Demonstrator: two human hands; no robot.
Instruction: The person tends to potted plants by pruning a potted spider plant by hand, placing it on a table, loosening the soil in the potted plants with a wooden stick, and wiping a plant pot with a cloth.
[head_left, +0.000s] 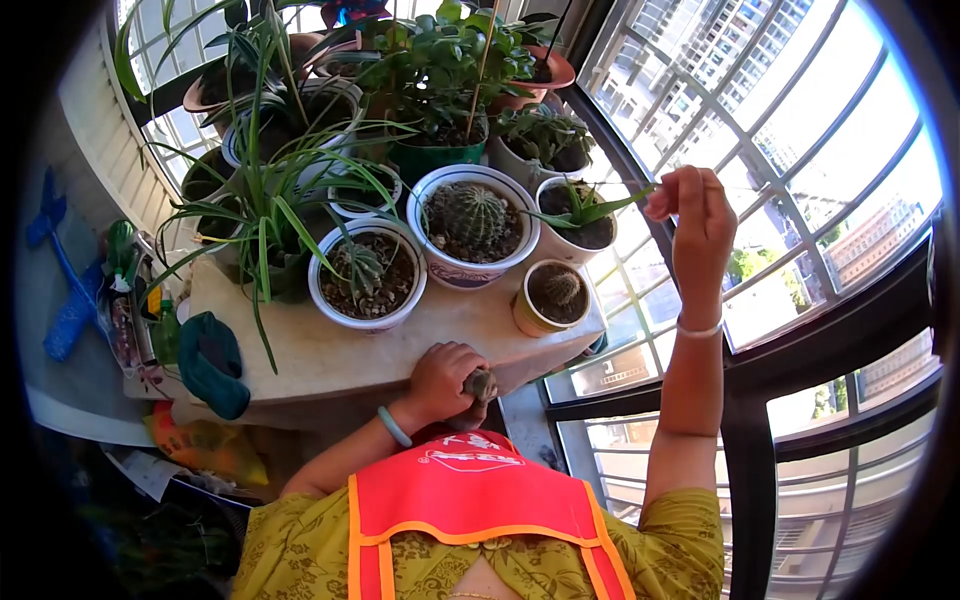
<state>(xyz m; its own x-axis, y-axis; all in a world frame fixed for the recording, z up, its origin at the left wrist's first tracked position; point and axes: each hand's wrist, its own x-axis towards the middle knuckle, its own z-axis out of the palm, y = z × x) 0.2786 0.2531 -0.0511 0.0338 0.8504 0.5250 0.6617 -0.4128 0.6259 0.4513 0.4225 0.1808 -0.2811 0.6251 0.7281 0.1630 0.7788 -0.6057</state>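
My right hand is raised on the right, its thumb and fingers pinched together at the tip of a long green leaf. That leaf belongs to an aloe-like plant in a small white pot. Low at the table's front edge, my left hand is closed around a grey-brown object with a blunt rounded end; most of it is hidden by the fingers. Near the hands stand a round cactus in a white pot, a small cactus in a yellowish pot, and a spiky succulent in another white pot.
A pale stone-like tabletop carries several potted plants, with a spider-like plant trailing over its front. A dark green cloth item lies at the left edge. Barred windows line the right side. A blue plastic tool is far left.
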